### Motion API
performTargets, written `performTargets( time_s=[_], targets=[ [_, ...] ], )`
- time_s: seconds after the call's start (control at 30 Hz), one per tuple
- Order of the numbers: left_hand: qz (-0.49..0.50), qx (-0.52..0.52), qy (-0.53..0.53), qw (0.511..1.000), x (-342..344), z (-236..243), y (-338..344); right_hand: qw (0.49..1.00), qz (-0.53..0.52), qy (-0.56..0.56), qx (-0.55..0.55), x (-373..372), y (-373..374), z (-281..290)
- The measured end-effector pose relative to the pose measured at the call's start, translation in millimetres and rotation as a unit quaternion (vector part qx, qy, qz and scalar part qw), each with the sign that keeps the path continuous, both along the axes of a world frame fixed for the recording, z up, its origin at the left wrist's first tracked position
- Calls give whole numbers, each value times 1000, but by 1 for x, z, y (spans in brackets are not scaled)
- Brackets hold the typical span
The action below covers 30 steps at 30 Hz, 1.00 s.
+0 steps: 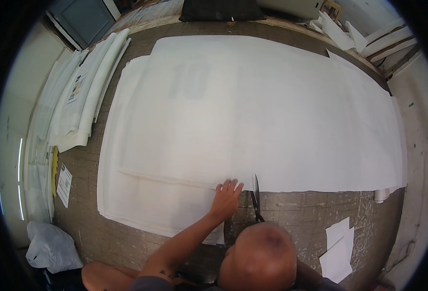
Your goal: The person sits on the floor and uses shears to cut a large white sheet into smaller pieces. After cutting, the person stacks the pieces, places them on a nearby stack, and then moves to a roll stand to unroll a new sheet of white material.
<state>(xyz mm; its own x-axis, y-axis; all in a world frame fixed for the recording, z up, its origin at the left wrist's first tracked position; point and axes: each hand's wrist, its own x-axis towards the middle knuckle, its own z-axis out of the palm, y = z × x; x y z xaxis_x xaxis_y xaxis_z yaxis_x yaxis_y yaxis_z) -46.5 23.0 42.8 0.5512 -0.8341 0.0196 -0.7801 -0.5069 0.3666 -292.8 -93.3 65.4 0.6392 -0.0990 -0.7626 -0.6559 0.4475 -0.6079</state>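
Observation:
A large stack of white sheets (pixel 282 116) spreads over the brown floor in front of me, with faint grey print showing through. My left hand (pixel 227 198) lies on the near edge of the sheets, palm down, fingers stretched out and slightly apart. Just right of it, a pair of scissors (pixel 256 201) stands at the sheet's near edge, its blades parted and one tip lying over the white surface. The scissors' handles run behind my bent knee (pixel 265 254), which hides my right hand, so I cannot see what grips them.
Rolled white sheets (pixel 97 82) lie along the left wall. Below them are a printed card (pixel 64 185) and a clear plastic bag (pixel 53 247). White offcuts (pixel 338 252) lie on the floor (pixel 291 218) at right. A black object (pixel 221 10) sits at the far edge.

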Motion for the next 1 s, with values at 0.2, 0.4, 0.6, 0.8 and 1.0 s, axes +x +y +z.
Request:
performTargets(
  time_s=[0.2, 0.4, 0.6, 0.8, 1.0],
  targets=[
    [-1, -20, -49, 999, 29, -26, -28, 997, -58, -11, 57, 27, 15, -8],
    [-139, -36, 77, 987, 38, -28, -11, 990, -88, -20, 106, 72, 7, -14],
    [-195, -146, 174, 954, -1, 8, 24, 983, 7, -169, -75, 199, -76, -54],
    [-190, 19, 447, 874, -80, 13, 79, 964, 6, -248, -92, 393, -163, -59],
    [-318, 158, 373, 857, -99, -13, 145, 917, -133, -341, -159, 456, -184, -13]
  ],
)
